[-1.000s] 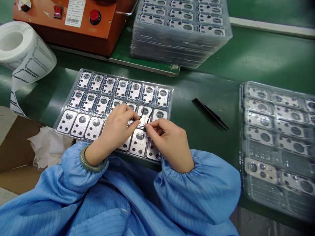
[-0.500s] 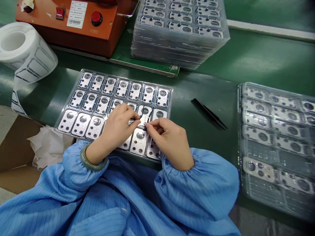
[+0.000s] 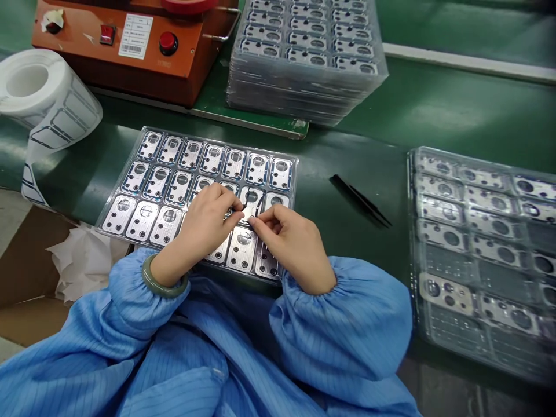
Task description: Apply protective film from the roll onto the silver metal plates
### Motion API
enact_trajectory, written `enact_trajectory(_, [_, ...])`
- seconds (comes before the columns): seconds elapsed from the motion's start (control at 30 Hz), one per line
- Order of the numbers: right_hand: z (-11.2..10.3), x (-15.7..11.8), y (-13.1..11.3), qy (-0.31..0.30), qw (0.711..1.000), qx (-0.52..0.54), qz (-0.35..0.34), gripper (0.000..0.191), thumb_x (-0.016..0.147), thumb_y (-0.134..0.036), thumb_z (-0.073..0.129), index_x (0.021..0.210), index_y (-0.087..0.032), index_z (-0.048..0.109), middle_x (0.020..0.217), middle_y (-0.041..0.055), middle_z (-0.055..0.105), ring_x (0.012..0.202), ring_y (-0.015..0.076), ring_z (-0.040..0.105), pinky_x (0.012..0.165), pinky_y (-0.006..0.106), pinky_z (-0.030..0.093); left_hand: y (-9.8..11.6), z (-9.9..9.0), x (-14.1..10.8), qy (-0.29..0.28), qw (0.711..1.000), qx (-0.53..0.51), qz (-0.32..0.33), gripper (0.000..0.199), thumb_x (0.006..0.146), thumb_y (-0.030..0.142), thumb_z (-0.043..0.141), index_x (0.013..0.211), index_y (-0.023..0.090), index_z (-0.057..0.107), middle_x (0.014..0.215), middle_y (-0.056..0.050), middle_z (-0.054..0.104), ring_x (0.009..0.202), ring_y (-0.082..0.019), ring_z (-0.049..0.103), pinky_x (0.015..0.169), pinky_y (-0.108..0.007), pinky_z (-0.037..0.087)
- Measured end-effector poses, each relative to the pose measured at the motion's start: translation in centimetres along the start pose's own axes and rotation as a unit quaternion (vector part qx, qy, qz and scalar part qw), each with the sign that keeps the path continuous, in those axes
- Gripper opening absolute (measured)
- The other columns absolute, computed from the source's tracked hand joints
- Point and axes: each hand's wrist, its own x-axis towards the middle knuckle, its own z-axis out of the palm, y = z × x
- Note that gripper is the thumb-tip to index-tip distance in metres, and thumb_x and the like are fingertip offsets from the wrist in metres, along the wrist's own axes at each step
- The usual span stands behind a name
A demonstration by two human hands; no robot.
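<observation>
A clear plastic tray (image 3: pixel 101 223) holds rows of silver metal plates, each with a large round window and small holes. Over its middle row, my left hand (image 3: pixel 212 217) pinches thumb and index finger at the left side of one plate (image 3: pixel 251 200). At that plate's lower right corner, my right hand (image 3: pixel 289 240) is closed in a similar pinch. Between my fingertips a thin dark adhesive frame (image 3: pixel 261 202) runs along the plate's edge, partly hidden by my fingers. Plates in the upper rows carry blue-edged frames; those showing in the front row have none.
Black tweezers (image 3: pixel 360 201) lie right of the tray. Farther right is another tray (image 3: pixel 452 341) of plates with several bare slots. A tall tray stack (image 3: pixel 299 90), an orange machine (image 3: pixel 182 63) and a sticker roll (image 3: pixel 47 87) stand behind. A cardboard box (image 3: pixel 30 255) with white paper sits lower left.
The view has shifted slightly, so the trays and tweezers appear a little farther left. Both hands keep their pinches at the same plate, with hardly any movement relative to the tray.
</observation>
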Motion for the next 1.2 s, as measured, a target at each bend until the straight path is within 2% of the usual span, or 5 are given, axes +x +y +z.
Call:
enact_trajectory(0.3, [0.4, 0.3, -0.5, 0.025, 0.999, -0.029, 0.007, 0.015, 0.079, -0.029, 0.062, 0.067, -0.021, 0.057, 0.066, -0.0017, 0.063, 0.06, 0.0156, 0.055, 0.053, 0.026, 0.031, -0.5, 0.4, 0.0, 0.024, 1.0, -0.005, 0.009, 0.006, 0.085, 0.023, 0.059, 0.088, 0.018, 0.059, 0.092, -0.005, 0.056, 0.094, -0.022, 0.052, 0.083, -0.037, 0.043])
enact_trajectory(0.57, [1.1, -1.2, 0.2, 0.125, 0.98, 0.152, -0.032, 0.015, 0.083, -0.033, 0.06, 0.076, -0.02, 0.059, 0.068, -0.0019, 0.063, 0.06, 0.0129, 0.058, 0.062, 0.026, 0.044, -0.2, 0.2, -0.8, 0.097, 0.986, -0.116, 0.073, 0.007, 0.089, 0.018, 0.05, 0.088, 0.017, 0.057, 0.086, -0.004, 0.058, 0.084, -0.017, 0.054, 0.078, -0.032, 0.045])
enact_trajectory(0.87, [1.6, -2.3, 0.6, 0.218, 0.94, 0.253, -0.067, 0.012, 0.084, -0.033, 0.063, 0.081, -0.021, 0.061, 0.072, -0.0009, 0.063, 0.064, 0.0143, 0.062, 0.063, 0.028, 0.051, 0.9, 0.6, -2.4, 0.219, 0.95, -0.147, 0.17, 0.026, 0.09, 0.012, 0.049, 0.114, 0.019, 0.057, 0.112, -0.01, 0.062, 0.109, -0.017, 0.058, 0.097, -0.038, 0.049])
enact_trajectory(1.0, [1.7, -2.5, 0.6, 0.233, 0.94, 0.232, -0.089, 0.011, 0.084, -0.031, 0.063, 0.08, -0.021, 0.06, 0.072, -0.001, 0.062, 0.063, 0.014, 0.061, 0.061, 0.028, 0.051, 2.0, 1.0, -3.1, 0.195, 0.925, -0.324, 0.048, 0.041, 0.091, 0.018, 0.049, 0.132, 0.021, 0.046, 0.122, -0.011, 0.061, 0.113, -0.018, 0.06, 0.099, -0.037, 0.051])
enact_trajectory(1.2, [1.5, -2.5, 0.3, 0.226, 0.948, 0.185, -0.127, 0.008, 0.085, -0.026, 0.061, 0.079, -0.022, 0.06, 0.073, -0.0006, 0.062, 0.064, 0.0136, 0.059, 0.06, 0.027, 0.05, 3.0, 1.0, -2.4, 0.104, 0.815, -0.558, -0.116, 0.037, 0.082, 0.03, 0.065, 0.116, 0.016, 0.06, 0.086, -0.004, 0.07, 0.076, -0.013, 0.069, 0.077, -0.03, 0.062])
